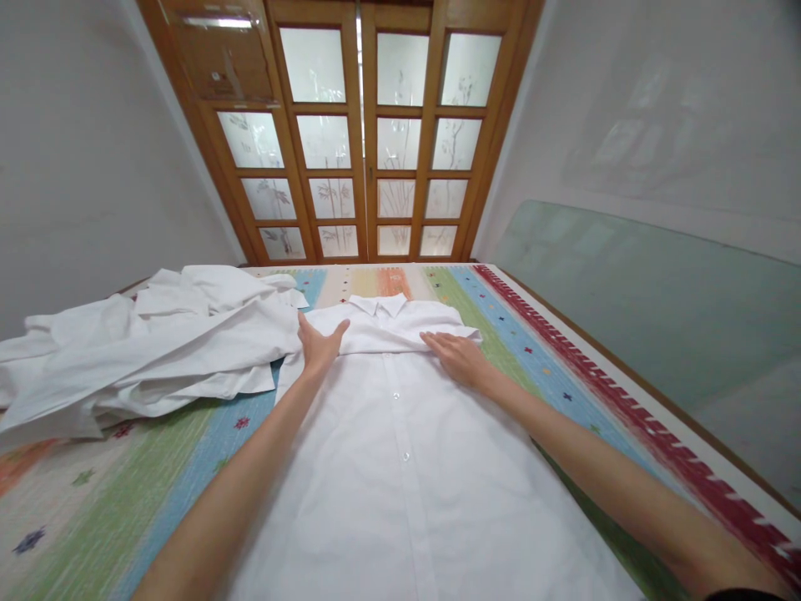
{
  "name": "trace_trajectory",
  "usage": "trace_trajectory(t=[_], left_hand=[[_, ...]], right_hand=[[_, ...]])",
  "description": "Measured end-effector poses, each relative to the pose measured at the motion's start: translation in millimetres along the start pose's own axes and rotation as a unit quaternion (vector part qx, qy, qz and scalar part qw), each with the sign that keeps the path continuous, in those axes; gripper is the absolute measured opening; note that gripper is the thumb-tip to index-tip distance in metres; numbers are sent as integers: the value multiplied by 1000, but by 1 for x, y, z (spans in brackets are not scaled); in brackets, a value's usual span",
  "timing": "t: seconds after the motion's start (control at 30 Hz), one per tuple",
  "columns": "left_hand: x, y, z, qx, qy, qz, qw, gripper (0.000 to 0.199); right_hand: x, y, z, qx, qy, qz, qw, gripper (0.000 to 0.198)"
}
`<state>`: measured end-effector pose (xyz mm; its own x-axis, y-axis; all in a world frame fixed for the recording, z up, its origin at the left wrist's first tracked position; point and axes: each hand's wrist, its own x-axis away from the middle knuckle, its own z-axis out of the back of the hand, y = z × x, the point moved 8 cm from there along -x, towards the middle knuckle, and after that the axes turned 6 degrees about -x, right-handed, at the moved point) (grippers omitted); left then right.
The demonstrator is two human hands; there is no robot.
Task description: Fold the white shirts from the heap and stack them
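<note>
A white button-up shirt (375, 467) lies front side up, its collar (379, 305) at the far end and its buttons running down the middle. Both sleeves appear folded across the chest in a band below the collar. My left hand (320, 340) rests at the left edge of this band, thumb and fingers spread apart. On the band's right part, my right hand (460, 357) lies with its fingers stretched out flat, touching the fabric. Neither hand visibly grips the cloth.
A loose heap of white garments (156, 342) lies to the left, close to my left hand. Beneath everything is a striped, colourful cloth (168, 484). Wooden doors with glass panes (369, 133) stand beyond. A pale green panel (638, 300) leans at the right wall.
</note>
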<state>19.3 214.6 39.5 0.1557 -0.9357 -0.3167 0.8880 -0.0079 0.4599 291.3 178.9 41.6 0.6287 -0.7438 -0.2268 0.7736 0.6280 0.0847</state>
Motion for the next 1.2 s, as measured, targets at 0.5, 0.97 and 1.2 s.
trace_trajectory(t=[0.5,0.97,1.2], left_hand=[[-1,95,-47,-119,-187,-328,918,74],[42,133,-45,-193,-134,-420,877,24],[78,130,-58,-253,-136,-461,840,28]], right_hand=[[17,55,2,104,-70,-190,974,33],[-51,161,-7,-247,-113,-263,926,40],[-64,178,-29,-288,-92,-206,931,24]])
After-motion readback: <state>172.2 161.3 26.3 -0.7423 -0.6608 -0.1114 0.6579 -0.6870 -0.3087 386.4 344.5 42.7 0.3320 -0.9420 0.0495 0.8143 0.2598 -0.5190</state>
